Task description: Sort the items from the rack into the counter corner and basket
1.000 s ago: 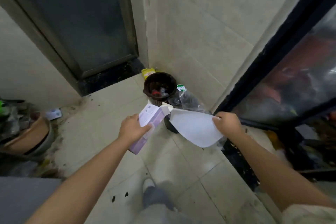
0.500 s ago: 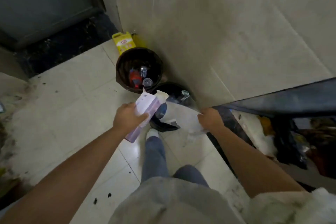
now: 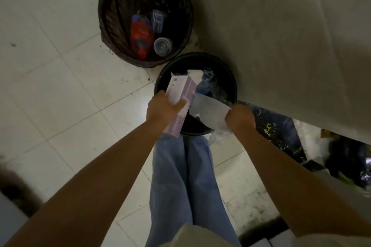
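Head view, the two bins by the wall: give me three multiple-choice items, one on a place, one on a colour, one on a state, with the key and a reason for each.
1. Where is the purple and white carton held?
A. over the black bin
B. inside the mesh basket
C. flat on the floor

2. What colour is the bottle lying in the mesh basket?
A. green
B. red
C. yellow

3. What is the right hand doing?
A. hanging idle
B. pressing on the wall
C. gripping a white sheet

Key: 1 A, the left hand grips the carton above that bin's opening. 2 B, its body shows red. 3 C, its fingers curl round the sheet's edge.
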Motion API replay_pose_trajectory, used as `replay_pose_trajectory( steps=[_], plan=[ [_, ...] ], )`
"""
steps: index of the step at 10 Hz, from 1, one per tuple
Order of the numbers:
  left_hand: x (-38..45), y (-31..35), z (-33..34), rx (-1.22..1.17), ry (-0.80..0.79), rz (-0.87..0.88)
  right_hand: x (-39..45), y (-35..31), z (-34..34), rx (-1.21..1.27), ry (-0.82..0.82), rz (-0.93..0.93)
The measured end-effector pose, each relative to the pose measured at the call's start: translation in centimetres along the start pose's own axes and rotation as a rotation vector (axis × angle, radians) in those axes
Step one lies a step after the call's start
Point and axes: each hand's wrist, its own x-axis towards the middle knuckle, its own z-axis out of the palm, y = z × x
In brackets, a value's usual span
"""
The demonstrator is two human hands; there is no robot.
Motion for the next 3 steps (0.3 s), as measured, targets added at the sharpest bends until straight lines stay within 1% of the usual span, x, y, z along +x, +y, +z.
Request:
replay_pose_trajectory(
  steps=[1,2,3],
  plan=[
    [2.3,-0.1,1.8,0.054,-0.040,-0.016,1.7,0.1,1.8,0.152,-0.073,-0.011],
    [2.1,-1.0,2.6,0.177,-0.066,-0.041,1.3,0.0,2.9,0.314,-0.077,-0.056],
    [-0.2,-1.3,2.1,0.246,-0.091,-0.012,-0.3,0.4,2.4,0.379,-0.076,-0.075]
  ],
)
